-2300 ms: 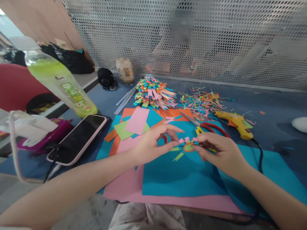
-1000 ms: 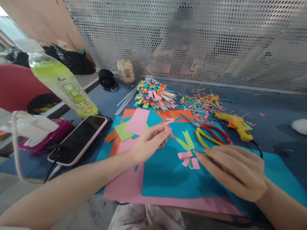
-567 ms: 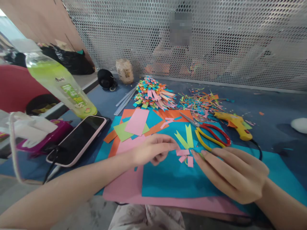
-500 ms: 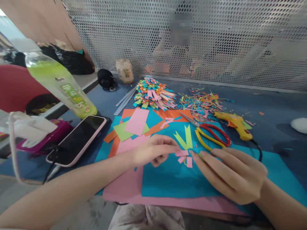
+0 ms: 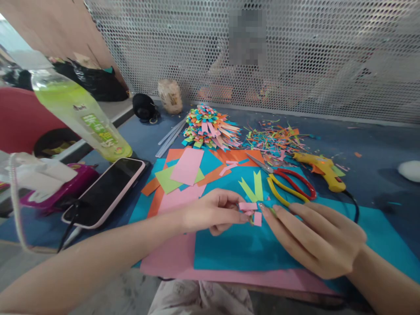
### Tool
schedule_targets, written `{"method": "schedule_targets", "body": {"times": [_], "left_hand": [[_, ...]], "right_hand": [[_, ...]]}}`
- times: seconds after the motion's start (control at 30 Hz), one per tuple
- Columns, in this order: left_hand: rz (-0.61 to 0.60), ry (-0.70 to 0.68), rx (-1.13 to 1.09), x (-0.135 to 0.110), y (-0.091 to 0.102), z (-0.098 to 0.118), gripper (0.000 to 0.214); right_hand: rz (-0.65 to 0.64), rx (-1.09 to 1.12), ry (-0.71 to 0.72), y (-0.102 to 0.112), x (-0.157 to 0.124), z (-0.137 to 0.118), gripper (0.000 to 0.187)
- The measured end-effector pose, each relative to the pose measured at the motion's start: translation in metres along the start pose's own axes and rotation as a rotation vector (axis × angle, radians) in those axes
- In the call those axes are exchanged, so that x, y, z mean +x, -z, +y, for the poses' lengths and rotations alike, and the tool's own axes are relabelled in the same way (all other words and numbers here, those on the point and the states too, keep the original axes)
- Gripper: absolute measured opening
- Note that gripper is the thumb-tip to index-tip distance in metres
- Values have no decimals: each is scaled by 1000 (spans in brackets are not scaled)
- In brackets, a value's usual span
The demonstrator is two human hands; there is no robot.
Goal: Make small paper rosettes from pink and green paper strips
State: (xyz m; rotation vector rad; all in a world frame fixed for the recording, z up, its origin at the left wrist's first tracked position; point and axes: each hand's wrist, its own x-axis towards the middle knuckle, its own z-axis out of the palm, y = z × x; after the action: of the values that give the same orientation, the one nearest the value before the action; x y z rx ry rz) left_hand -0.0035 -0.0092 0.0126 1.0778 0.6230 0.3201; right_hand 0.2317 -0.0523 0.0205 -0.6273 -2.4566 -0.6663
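Observation:
A small paper piece with pink strips (image 5: 258, 219) is pinched between my two hands above the blue sheet (image 5: 243, 253). My left hand (image 5: 221, 213) is closed on its left side, with the thumb across the lower strips. From the right, my right hand (image 5: 320, 238) grips the piece with its fingertips; a bit of green shows by the fingers. Just beyond the piece, two light green notched strips (image 5: 258, 187) point away from me. Scissors (image 5: 295, 187) with red and yellow handles lie beyond my right hand.
A fringed paper cone (image 5: 206, 129) and a heap of paper scraps (image 5: 274, 142) stand at the back. A yellow glue gun (image 5: 321, 169) lies right. Clear glue sticks (image 5: 170, 138), a phone (image 5: 108, 192) and a leaning drink bottle (image 5: 78, 109) are left. A perforated metal screen (image 5: 311, 57) rises behind.
My left thumb has moved down onto the lower pink strips, and my left hand has dropped slightly. The right hand has barely moved.

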Motion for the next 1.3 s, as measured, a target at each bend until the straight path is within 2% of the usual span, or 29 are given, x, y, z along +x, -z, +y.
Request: {"method": "schedule_targets", "body": {"times": [0.1, 0.23, 0.37, 0.53, 0.67, 0.9, 1.17, 1.3], "left_hand": [[-13, -3, -13, 0, -1, 0, 16], [-8, 6, -33, 0, -2, 2, 17], [0, -21, -30, 0, -3, 2, 18], [-10, -34, -35, 1, -1, 0, 15], [-62, -26, -86, 1, 2, -1, 23], [123, -82, -6, 3, -3, 3, 25], [157, -66, 22, 7, 0, -5, 18], [156, -73, 53, 7, 1, -7, 13]], "right_hand": [[16, -48, -38, 0, 2, -6, 30], [18, -139, 110, 1, 4, -6, 25], [3, -171, 103, 2, 4, -2, 26], [15, -214, 193, 4, 7, 0, 21], [28, -232, 205, 4, 9, -1, 18], [56, -220, 218, -1, 8, -3, 19], [61, -170, 250, -3, 10, -3, 21], [12, -151, 228, -3, 19, -5, 23]]}}
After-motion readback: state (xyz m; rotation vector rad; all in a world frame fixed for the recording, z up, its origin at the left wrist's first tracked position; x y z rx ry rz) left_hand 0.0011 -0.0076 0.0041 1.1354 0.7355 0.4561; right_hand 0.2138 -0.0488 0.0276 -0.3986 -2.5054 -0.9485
